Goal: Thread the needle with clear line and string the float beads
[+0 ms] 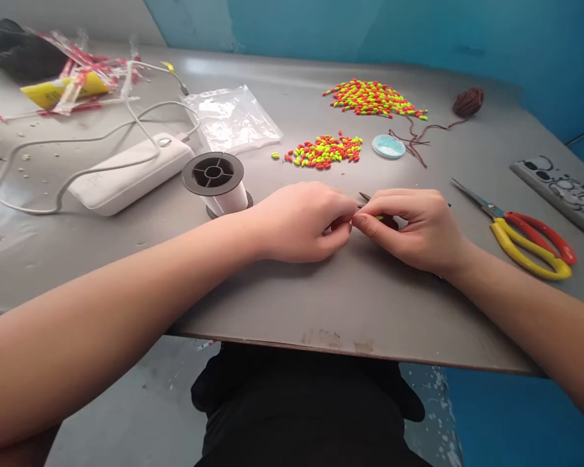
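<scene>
My left hand (311, 222) is closed in a pinch beside a spool (227, 188) with black flanges; what it pinches is too small to tell. Touching its fingertips is my right hand (413, 227), closed with thumb and forefinger together. Dark metal tips (365, 196) and a bit of yellow-green show at the right hand's fingers, mostly hidden by them. Beyond the hands lie a small pile of red and yellow-green beads (324, 152) and a larger pile (374, 98). A round light-blue dish (389, 146) sits right of the small pile.
Scissors (516, 237) with red and yellow handles and a patterned phone case (562, 191) lie at the right. Brown yarn (468, 102) is at the back. To the left are a white power bank (131, 174) with a cable, a clear bag (236, 121) and a yellow wrapper (63, 91).
</scene>
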The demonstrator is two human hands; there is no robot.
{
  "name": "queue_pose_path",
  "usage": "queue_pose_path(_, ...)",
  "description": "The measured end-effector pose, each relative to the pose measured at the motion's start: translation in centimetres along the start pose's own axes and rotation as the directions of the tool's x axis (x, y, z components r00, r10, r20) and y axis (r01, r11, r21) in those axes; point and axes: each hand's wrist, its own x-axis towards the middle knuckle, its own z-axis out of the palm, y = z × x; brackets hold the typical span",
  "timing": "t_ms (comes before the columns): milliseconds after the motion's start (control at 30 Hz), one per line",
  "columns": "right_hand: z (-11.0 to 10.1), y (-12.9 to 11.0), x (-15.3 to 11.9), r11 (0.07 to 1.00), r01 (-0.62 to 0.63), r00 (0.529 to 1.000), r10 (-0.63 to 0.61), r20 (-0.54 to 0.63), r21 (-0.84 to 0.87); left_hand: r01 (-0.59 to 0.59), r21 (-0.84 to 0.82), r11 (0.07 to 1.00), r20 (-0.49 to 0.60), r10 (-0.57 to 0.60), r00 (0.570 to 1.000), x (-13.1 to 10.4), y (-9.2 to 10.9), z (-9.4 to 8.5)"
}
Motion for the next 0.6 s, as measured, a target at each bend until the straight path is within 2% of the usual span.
queue_pose_path(400, -0.05, 0.01, 0.01, 1.000, -0.022, 1.000, 0.022, 0.001, -0.003, -0.007, 0.018, 1.000, -0.004, 0.007, 1.000, 0.07, 0.08, -0.18)
queue_pose_path(600, 0.01, -0.25, 0.02, 1.000, -0.011, 0.999, 0.010, -0.042, -0.016, -0.015, 0.012, 1.000, 0.009, 0.015, 1.000, -0.12, 0.26, -0.23)
